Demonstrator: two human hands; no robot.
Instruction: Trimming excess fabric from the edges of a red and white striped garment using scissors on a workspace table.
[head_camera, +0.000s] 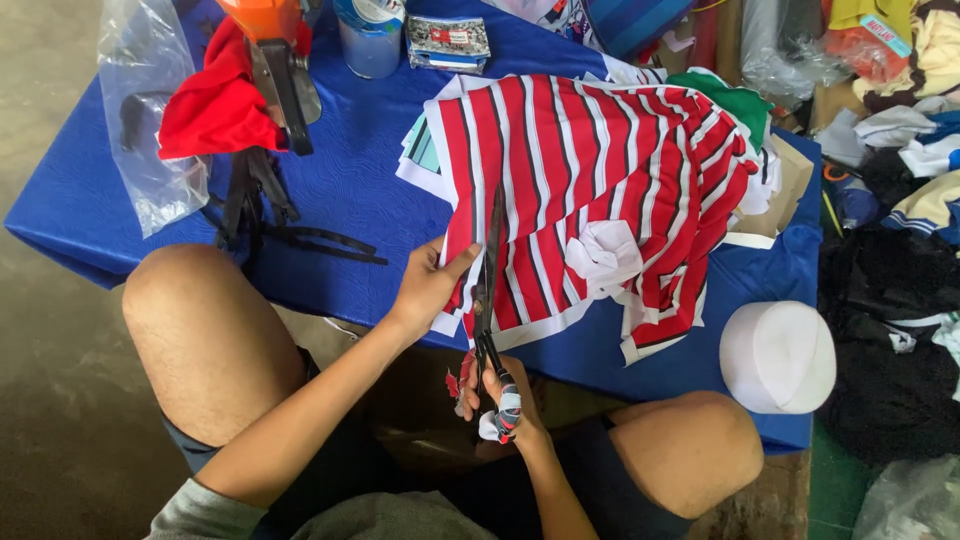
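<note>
A red, white and black striped piece of fabric (600, 190) lies spread on a blue-covered table (350, 190). My left hand (428, 288) grips the fabric's near left edge, thumb on top. My right hand (505, 400) holds long dark scissors (488, 290) by their handles, which are wrapped in cloth strips. The blades point away from me and lie closed into the fabric's lower left part. A crumpled white piece (603, 253) sits on the stripes.
A red cloth (215, 110) and an orange-topped tool (275, 60) stand at the back left beside a clear plastic bag (150, 110). A cup (370, 35) and packet (447, 42) sit behind. A white roll (778, 357) rests at the right edge; heaps of clothes fill the right side.
</note>
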